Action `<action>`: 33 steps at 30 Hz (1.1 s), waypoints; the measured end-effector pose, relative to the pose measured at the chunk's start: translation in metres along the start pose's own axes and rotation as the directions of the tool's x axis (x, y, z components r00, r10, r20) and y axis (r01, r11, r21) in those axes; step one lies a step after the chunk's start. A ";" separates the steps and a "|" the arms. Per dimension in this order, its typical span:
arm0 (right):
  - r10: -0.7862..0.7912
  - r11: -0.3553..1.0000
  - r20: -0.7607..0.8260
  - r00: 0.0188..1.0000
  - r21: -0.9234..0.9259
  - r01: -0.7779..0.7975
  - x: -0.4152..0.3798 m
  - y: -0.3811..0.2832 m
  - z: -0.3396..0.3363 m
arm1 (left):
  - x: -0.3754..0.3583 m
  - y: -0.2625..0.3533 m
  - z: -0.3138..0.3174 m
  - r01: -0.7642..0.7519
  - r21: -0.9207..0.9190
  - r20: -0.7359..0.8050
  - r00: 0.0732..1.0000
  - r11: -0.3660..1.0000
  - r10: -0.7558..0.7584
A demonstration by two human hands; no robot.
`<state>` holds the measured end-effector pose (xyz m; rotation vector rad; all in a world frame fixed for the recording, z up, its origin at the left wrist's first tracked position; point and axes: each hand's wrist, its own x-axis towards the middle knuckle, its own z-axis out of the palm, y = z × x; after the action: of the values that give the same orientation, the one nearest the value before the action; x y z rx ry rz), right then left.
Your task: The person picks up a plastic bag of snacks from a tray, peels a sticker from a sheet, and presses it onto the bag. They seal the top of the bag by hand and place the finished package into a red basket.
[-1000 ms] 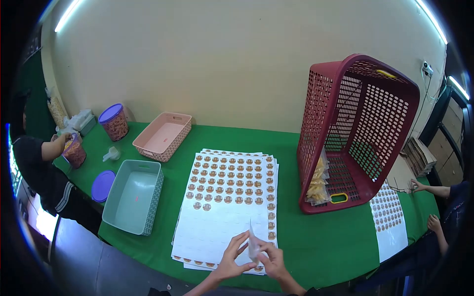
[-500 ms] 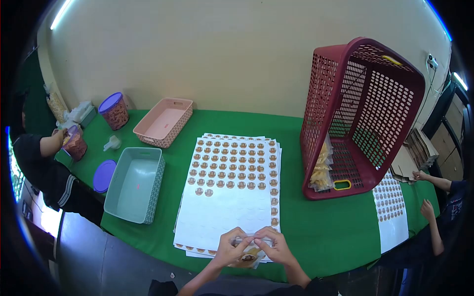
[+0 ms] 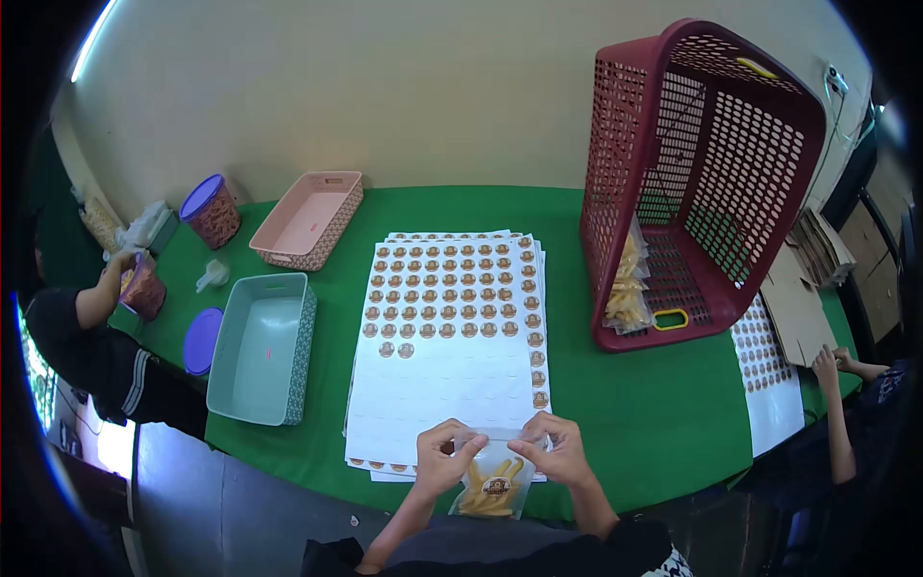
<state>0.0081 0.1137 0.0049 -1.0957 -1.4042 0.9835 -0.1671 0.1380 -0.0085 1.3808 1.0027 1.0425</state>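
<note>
A clear plastic pouch [image 3: 507,460] of yellow snack sticks, with a round brown label on its front, hangs at the near edge of the table. My left hand [image 3: 445,458] pinches its top left corner, and my right hand [image 3: 561,452] pinches the top right. Between the two thumbs the pouch's upper edge is stretched fairly straight. Just beyond lies a stack of white sticker sheets [image 3: 433,385]; round brown stickers fill the top sheet's far part, while its near part is bare backing.
A tilted maroon basket [image 3: 663,183] at right holds similar snack pouches [image 3: 627,288]. To the left are a green tray [image 3: 258,356], a pink tray [image 3: 303,216], a purple-lidded tub [image 3: 213,221] and a scoop [image 3: 213,275]. Other people work at both sides; cardboard [image 3: 798,308] lies far right.
My hands have moved apart along the pouch's top edge, and its front now shows more fully. The view has shifted slightly. At right, another person's hands have come together at the cardboard.
</note>
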 end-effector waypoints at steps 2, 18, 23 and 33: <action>-0.016 0.999 0.004 1.000 0.031 0.016 -0.002 0.003 -0.003 | 0.000 -0.002 0.001 -0.066 -0.150 -0.042 0.997 0.987 0.060; 0.309 0.899 -0.139 0.941 0.366 -0.241 -0.046 0.025 -0.001 | -0.008 -0.015 0.038 0.294 -0.032 0.196 0.939 0.955 -0.283; 0.372 0.805 -0.169 0.913 0.548 -0.226 -0.077 0.059 -0.032 | 0.004 -0.031 0.085 0.321 0.114 0.277 0.899 0.940 -0.340; 0.384 0.912 -0.458 0.802 0.321 -0.254 -0.136 0.047 -0.272 | -0.003 -0.044 0.242 0.235 0.103 0.245 0.936 0.966 -0.254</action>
<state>0.2876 -0.0066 -0.0433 -1.3135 -0.6510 0.9745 0.0655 0.0755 -0.0602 1.3681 0.9963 0.6294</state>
